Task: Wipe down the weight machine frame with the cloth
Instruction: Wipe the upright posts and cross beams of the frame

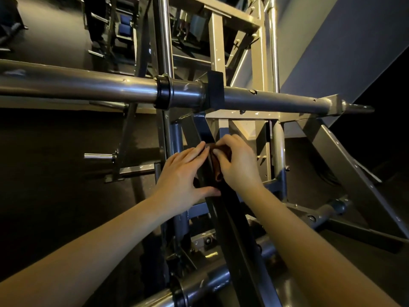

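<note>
A dark slanted bar of the weight machine frame (223, 216) runs from the centre down toward me. A small dark brown cloth (218, 161) is bunched against this bar. My right hand (238, 161) grips the cloth with curled fingers and thumb on the bar's right side. My left hand (184, 173) lies on the bar's left side with straight fingers touching the cloth's edge and the thumb hooked across the bar below. Most of the cloth is hidden under my right hand.
A thick steel tube (88, 85) crosses horizontally above my hands, ending in a pointed tip (358, 108) at right. Grey struts (345, 165) slope at right. A short chrome peg (99, 156) sticks out at left. Dark floor lies around.
</note>
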Demonstrator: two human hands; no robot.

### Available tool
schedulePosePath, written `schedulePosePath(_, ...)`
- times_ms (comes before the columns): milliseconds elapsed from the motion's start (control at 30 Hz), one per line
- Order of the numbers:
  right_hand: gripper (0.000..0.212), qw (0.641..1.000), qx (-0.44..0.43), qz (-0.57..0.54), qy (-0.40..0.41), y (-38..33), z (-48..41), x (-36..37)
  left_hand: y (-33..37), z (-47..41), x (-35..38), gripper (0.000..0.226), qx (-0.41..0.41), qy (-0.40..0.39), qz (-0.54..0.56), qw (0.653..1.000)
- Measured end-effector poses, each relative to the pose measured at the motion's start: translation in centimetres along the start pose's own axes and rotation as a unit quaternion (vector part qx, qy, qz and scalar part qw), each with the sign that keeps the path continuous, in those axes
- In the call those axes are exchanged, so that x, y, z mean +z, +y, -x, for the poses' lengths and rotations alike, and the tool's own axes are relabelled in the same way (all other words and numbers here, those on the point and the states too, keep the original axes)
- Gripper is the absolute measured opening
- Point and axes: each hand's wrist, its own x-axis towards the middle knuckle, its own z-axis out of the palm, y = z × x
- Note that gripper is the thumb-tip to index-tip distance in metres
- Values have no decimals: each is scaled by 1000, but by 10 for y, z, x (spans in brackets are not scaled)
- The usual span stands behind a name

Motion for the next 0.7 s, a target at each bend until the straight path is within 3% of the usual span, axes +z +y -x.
schedulePosePath(233, 15, 997, 20, -46, -63, 7, 107, -31, 0, 0, 1, 109, -2, 2, 12, 1000)
schedulePosePath(433, 12, 999, -5, -9, -47, 1, 24, -6, -1, 3, 3, 103, 4, 10, 35, 999)
schedulePosePath(567, 17, 1000, 6, -30, -7, -13, -46, 15, 3, 7, 7, 118, -74, 31, 19, 997)
schedulePosePath(700, 16, 999, -8, -30, -20, -5, -13, 5, 7, 8, 6, 118, -83, 29, 18, 996)
